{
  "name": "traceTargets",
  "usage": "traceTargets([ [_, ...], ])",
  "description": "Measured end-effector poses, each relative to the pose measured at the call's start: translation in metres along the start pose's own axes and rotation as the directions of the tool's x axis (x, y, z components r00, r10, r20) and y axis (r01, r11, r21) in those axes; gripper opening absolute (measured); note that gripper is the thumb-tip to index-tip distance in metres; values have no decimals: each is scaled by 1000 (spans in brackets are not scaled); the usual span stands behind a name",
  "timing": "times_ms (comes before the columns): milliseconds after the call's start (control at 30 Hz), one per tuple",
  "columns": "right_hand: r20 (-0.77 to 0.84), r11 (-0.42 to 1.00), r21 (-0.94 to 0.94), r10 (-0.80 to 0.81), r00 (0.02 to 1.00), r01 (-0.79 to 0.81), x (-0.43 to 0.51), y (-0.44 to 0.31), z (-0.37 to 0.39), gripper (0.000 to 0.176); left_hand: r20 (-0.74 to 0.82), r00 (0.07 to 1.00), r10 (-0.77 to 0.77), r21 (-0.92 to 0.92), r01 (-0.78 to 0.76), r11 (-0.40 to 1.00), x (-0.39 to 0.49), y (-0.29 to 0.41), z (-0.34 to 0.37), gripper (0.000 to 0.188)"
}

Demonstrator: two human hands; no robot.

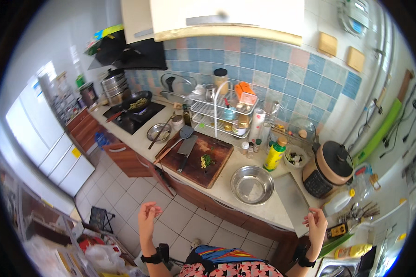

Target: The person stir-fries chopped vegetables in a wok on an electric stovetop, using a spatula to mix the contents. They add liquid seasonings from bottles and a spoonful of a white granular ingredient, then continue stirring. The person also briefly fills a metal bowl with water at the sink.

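Observation:
My left hand [147,219] hangs in the air over the tiled floor, fingers loosely bent and holding nothing. Empty too, my right hand [314,223] is raised near the lower end of a flat metal sheet [291,194]; I cannot tell whether they touch. Before me, a steel bowl [252,185] stands on the counter. To its left lies a dark wooden cutting board [208,176] bearing a cleaver [188,147], chopped greens with yellowish bits [207,161] and a wooden-handled spatula [175,142]. A green-and-yellow bottle [275,154] stands behind the bowl.
A wok [137,103] with food sits over a blue flame on the gas hob [124,126]. An electric pressure cooker [327,169] occupies the right corner. A cabinet door [128,161] stands ajar below the counter. Overhead juts a cupboard [228,14]. A folding stool [101,219] is on the floor.

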State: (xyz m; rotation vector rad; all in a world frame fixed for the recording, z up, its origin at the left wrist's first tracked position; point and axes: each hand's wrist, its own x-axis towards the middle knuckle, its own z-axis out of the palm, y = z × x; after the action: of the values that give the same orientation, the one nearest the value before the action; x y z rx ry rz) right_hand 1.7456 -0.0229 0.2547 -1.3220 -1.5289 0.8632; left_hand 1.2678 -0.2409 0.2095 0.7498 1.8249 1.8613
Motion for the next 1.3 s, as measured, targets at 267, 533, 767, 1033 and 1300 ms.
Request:
traceTargets([
  [267, -302, 981, -107, 125, 945, -164, -48, -3, 65, 15, 268, 955, 126, -133, -93, 987, 126, -8, -16, 17],
  [533, -413, 971, -170, 84, 907, -167, -91, -46, 134, 10, 376, 924, 73, 22, -88, 996, 219, -20, -50, 16],
  [767, -518, 923, -256, 120, 847, -287, -125, -74, 146, 13, 474, 879, 51, -16, -49, 999, 242, -57, -28, 20],
  [1033, -572, 903, -258, 144, 807, -344, -153, -76, 127, 15, 582, 813, 6, -72, 44, 996, 231, -90, -4, 19],
  [1300, -526, 911, -229, 181, 831, -343, -140, -60, 63, 16, 684, 724, 86, -61, -60, 996, 216, -99, 18, 26],
])
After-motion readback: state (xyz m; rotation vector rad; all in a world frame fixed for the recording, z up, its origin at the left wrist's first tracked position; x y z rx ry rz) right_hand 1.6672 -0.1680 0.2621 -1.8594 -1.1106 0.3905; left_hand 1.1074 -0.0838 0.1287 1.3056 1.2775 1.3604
